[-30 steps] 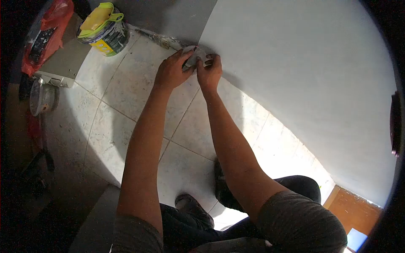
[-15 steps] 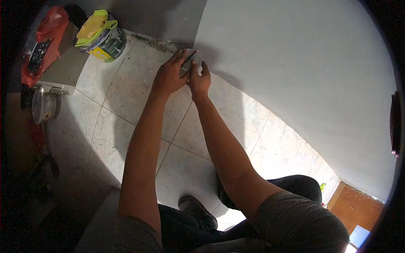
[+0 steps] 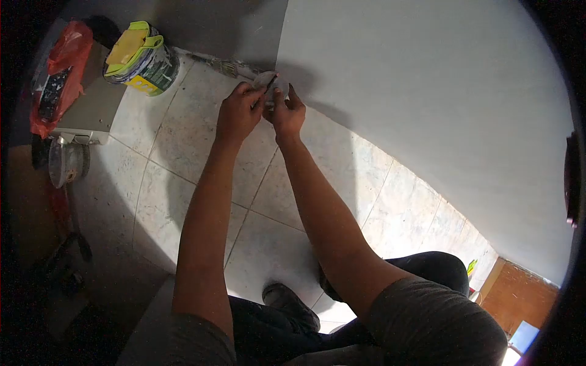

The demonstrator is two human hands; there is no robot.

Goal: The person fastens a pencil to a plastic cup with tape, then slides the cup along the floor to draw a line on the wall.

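Near the wall corner, my right hand grips a small pale round container, with the thumb on its near side. My left hand is beside it, its fingers closed on a thin dark stick-like tool that lies across the container. What the container holds is too small to tell. A brush lies on the floor along the wall base, just beyond my left hand.
A paint-stained bucket with a yellow-green item on top stands at upper left. Beside it are a grey case, a red plastic bag and a clear round container. A grey wall rises at right; tiled floor lies below.
Both hands have shifted slightly left with the container. My left hand has drawn back from the container's side and now holds the thin tool across it. The view has moved a little.
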